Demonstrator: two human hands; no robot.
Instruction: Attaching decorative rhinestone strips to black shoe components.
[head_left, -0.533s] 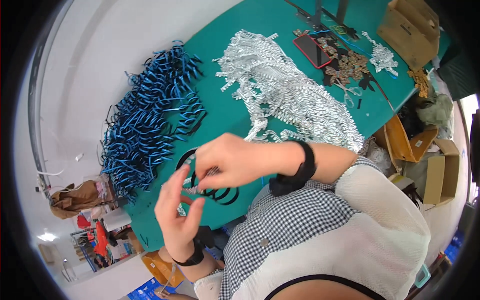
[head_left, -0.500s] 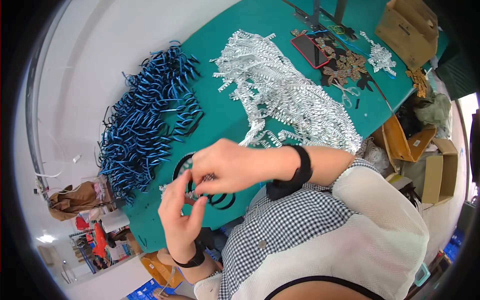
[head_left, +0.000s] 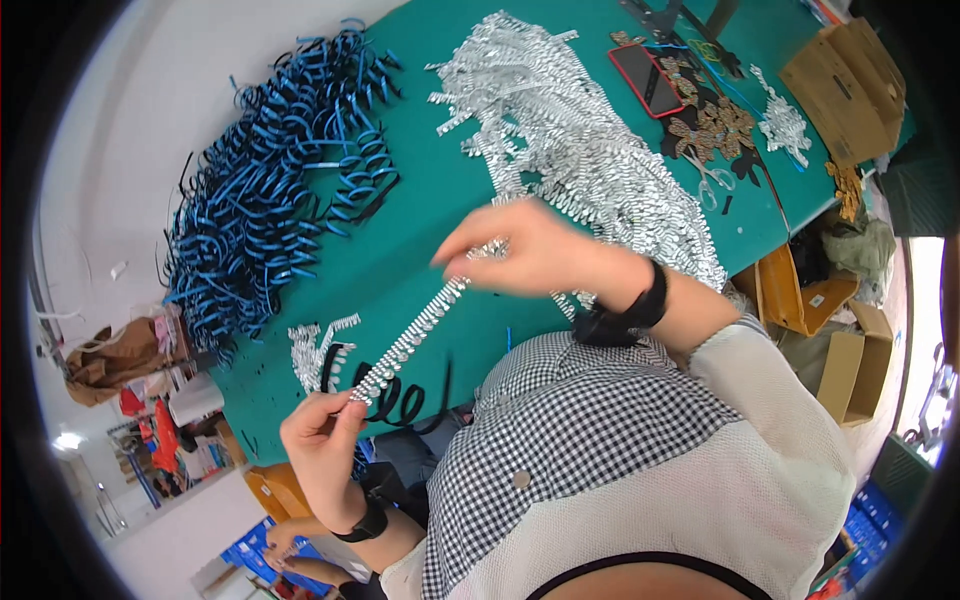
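Note:
A silver scalloped trim strip (head_left: 418, 332) stretches at a slant between my two hands. Its lower end is pinched between the thumb and fingers of my left hand (head_left: 325, 440). My right hand (head_left: 535, 250), slightly blurred, grips the upper part near a crumpled silver bit. Beside my left fingers a black coiled ribbon (head_left: 405, 402) hangs in loops; whether they hold it too, I cannot tell. Just beyond my left hand lies a small bunch of silver trim (head_left: 305, 355). Behind my right hand spreads a big heap of silver strips (head_left: 620, 165).
A pile of blue and black curled ribbons (head_left: 270, 180) covers the left of the green table (head_left: 420, 190). At the far right lie a red-edged phone (head_left: 648, 80), scissors (head_left: 712, 182), sparkly brown appliques (head_left: 715, 125) and a cardboard box (head_left: 845, 90). Another person's arms (head_left: 300, 550) show at lower left.
My hands, close together before, are now apart: the right has moved up and right, drawing the silver strip out straight, while the left has dropped lower left. The view has shifted a little.

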